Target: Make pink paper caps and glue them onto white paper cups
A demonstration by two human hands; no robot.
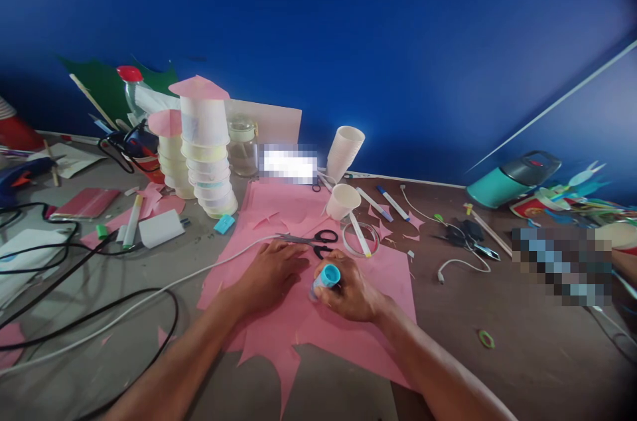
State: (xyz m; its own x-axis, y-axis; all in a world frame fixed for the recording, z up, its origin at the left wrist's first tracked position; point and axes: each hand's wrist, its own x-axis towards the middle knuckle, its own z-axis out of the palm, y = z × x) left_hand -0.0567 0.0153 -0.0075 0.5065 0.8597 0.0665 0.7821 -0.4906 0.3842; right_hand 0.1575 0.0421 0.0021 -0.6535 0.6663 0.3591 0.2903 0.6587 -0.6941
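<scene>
- My right hand (pixel 351 291) is wrapped around a blue glue stick (pixel 326 277), tip down on the pink paper (pixel 358 328) near the middle of the desk (pixel 522 354)
- My left hand (pixel 271 271) grips nothing and lies flat on that paper, just beside the stick
- I see black scissors (pixel 316 240) just beyond my fingers, toward the desk's far edge
- A stack of cups (pixel 206 149) stands at the far left
</scene>
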